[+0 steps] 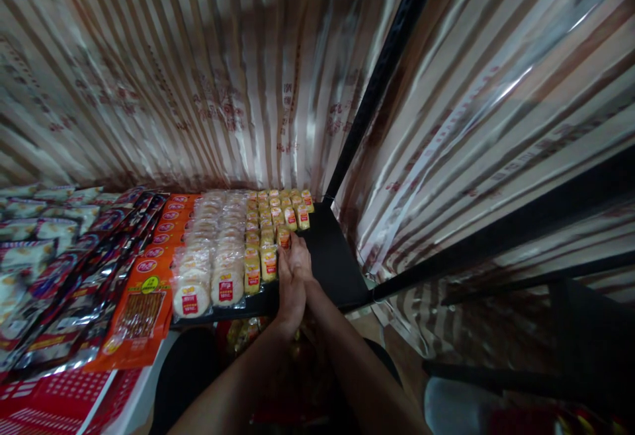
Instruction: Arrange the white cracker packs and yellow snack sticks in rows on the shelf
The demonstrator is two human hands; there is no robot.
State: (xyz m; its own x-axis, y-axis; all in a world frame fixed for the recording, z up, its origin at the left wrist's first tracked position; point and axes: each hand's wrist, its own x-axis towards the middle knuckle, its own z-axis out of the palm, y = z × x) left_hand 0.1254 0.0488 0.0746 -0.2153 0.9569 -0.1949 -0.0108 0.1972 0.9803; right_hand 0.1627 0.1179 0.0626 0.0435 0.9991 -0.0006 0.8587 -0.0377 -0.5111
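On a black shelf (337, 263) in a dim corner hung with striped sheeting (143, 118), a person's left hand (290, 289) and right hand (300, 260) press close together, palms nearly side by side, at a small yellow packet (283, 237) near the right of its ranks. From where I stand, I cannot tell whether either hand grips the packet or merely steadies it; the fingers hide its lower part. The packet appears upright, close to its neighbours. The risk lies in that crowding: a push too far inward could shove the ranks behind it askew, and a sleeve of glossy wrapper snagged by a fingertip could tip one over. A careless left wrist could brush the front packet (268, 263) beside it, which stands near the shelf's front edge and might then drop. The round crackers (227, 288), farther left, also reach that edge in slick film, so a knock passed along the row could send them sliding. Poor light adds to the hazard, making a slight lean easy to miss. Orange bags (143, 303) overlap beyond the crackers.
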